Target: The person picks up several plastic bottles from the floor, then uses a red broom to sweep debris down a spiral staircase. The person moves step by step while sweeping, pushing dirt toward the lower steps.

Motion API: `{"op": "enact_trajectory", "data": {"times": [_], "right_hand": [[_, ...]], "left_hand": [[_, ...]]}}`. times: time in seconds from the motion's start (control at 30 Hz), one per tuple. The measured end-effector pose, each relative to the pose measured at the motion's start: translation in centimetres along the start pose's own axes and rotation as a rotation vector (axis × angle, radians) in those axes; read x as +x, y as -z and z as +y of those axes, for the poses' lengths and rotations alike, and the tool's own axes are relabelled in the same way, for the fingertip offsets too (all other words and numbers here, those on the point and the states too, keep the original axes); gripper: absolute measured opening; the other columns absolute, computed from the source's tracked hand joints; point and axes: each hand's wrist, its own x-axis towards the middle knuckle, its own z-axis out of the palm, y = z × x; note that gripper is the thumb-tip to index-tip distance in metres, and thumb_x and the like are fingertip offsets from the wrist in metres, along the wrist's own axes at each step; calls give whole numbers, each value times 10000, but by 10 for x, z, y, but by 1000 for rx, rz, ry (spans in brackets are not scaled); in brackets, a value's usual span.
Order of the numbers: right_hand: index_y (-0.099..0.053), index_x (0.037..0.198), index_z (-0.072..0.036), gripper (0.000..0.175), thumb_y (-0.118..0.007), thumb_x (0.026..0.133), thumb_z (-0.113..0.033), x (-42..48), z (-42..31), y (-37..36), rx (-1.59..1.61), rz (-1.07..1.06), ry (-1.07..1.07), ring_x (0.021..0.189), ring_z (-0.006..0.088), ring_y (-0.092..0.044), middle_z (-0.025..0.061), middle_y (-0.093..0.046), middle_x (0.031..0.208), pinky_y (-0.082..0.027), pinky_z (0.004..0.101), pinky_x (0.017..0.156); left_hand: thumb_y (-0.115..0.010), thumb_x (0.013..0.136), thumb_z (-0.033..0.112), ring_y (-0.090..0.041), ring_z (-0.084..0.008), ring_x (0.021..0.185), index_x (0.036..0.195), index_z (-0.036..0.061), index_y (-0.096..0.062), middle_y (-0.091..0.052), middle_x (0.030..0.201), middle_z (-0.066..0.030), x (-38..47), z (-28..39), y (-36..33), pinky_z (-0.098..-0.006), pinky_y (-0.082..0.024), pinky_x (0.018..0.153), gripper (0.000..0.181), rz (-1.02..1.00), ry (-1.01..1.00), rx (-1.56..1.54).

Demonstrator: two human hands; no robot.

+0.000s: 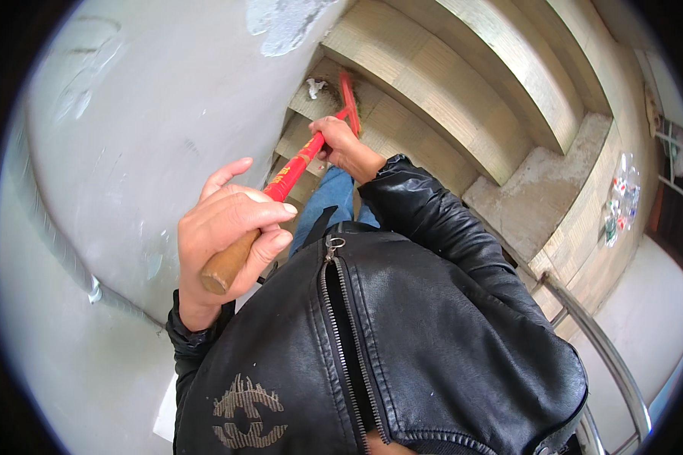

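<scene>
A broom with a wooden handle [230,263], partly wrapped in red with yellow writing, slants across the view. My left hand [227,233] is closed round the handle near its upper end, index finger raised. Lower down, my right hand [341,142] grips the red part just above the broom's head. The red broom head [348,99] rests on a tiled stair step [390,116], with dark bristles or debris along it. A crumpled white scrap, perhaps tissue [315,88], lies left of the head, close to the wall.
More curved stair steps [427,74] rise ahead and to the right. A stained pale wall [148,114] with peeling patches stands at left. Several clear plastic bottles [621,199] are at far right. A metal handrail [603,347] curves along the lower right.
</scene>
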Motion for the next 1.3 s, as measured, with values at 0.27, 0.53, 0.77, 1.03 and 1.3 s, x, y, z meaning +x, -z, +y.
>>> {"op": "enact_trajectory", "data": {"times": [0.27, 0.53, 0.77, 1.03, 1.3], "right_hand": [[-453, 752, -80, 80, -532, 757, -83, -15, 40, -58, -282, 209, 44, 359, 152, -404, 53, -440, 533, -285, 282, 295], [-477, 747, -89, 72, -548, 759, -84, -52, -6, -58, -117, 127, 96, 391, 143, -404, 35, -428, 556, -280, 270, 324], [-503, 733, -83, 56, -555, 742, -62, -59, -17, -47, -176, 61, 85, 412, 143, -421, 34, -454, 576, -302, 267, 338], [-547, 784, -102, 42, -570, 763, -130, -26, -14, -25, -296, 226, 247, 409, 143, -425, 30, -461, 579, -319, 269, 337], [-600, 887, -80, 199, -474, 824, -220, 39, 101, -89, -338, 113, 201, 382, 133, -438, 27, -475, 555, -328, 268, 343]], "left_hand": [[-655, 699, 53, -598, -191, 728, 864, 40, -656, -626, 766, -51, -95, -45, 52, -433, -349, 952, 166, 93, 168, -355], [-625, 690, -22, -589, -190, 700, 844, 20, -661, -623, 712, -71, -60, 13, 97, -443, -362, 945, 164, 178, 1, -470], [-543, 717, -90, -578, -184, 664, 826, -14, -651, -613, 703, -78, -57, 41, 52, -417, -426, 864, 171, 347, 57, -415], [-496, 792, -67, -523, -119, 604, 880, -43, -617, -590, 712, -82, -75, -12, 20, -347, -418, 864, 152, 366, -24, -526], [-489, 757, -26, -509, -135, 522, 853, -55, -607, -547, 603, -76, -177, -118, 74, -313, -487, 643, 155, 429, -174, -602]]}}
